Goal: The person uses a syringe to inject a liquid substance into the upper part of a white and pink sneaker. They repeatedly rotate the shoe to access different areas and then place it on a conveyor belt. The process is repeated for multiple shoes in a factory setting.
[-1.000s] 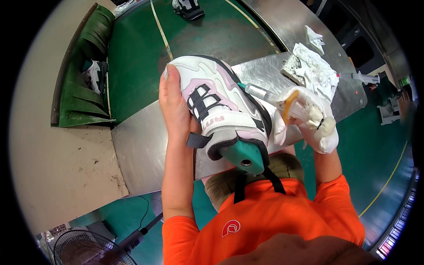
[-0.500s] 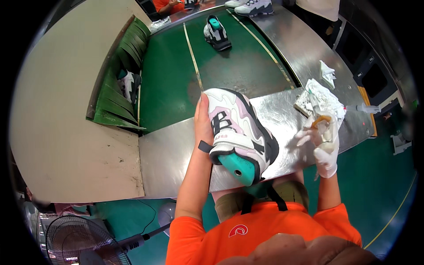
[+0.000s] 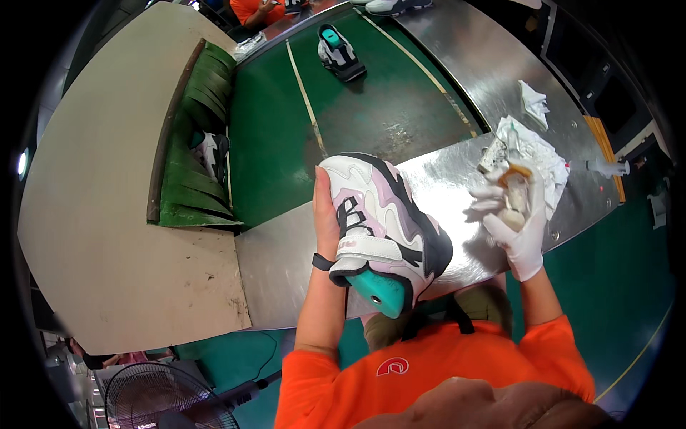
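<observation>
My bare left hand [image 3: 326, 214] grips a white, lilac and black sneaker [image 3: 389, 207] along its left side. The shoe tilts over the near metal table, its toe pointing away from me and its heel toward me. A teal shoe last [image 3: 380, 289] fills its opening. To the right, my right hand [image 3: 520, 229] wears a white glove, its fingers curled around a pale object with a brown curved part [image 3: 516, 171]; its kind is unclear. Just beyond that hand lie a stained white cloth [image 3: 547, 168] and a slim clear tube [image 3: 513, 139]. A clear syringe [image 3: 606, 168] lies by the table's right edge.
Another sneaker [image 3: 339, 53] stands on the green conveyor belt [image 3: 271, 107]. One more shoe [image 3: 211, 154] shows between green flaps [image 3: 187, 189] on the left. A folded white cloth [image 3: 534, 105] lies on the right metal ledge. A fan [image 3: 164, 397] stands lower left; a co-worker's orange sleeve [image 3: 246, 11] shows far off.
The whole view has shifted slightly. My left hand still grips the sneaker, which is turned a little. My gloved right hand has tilted, showing more of the pale object in its fingers.
</observation>
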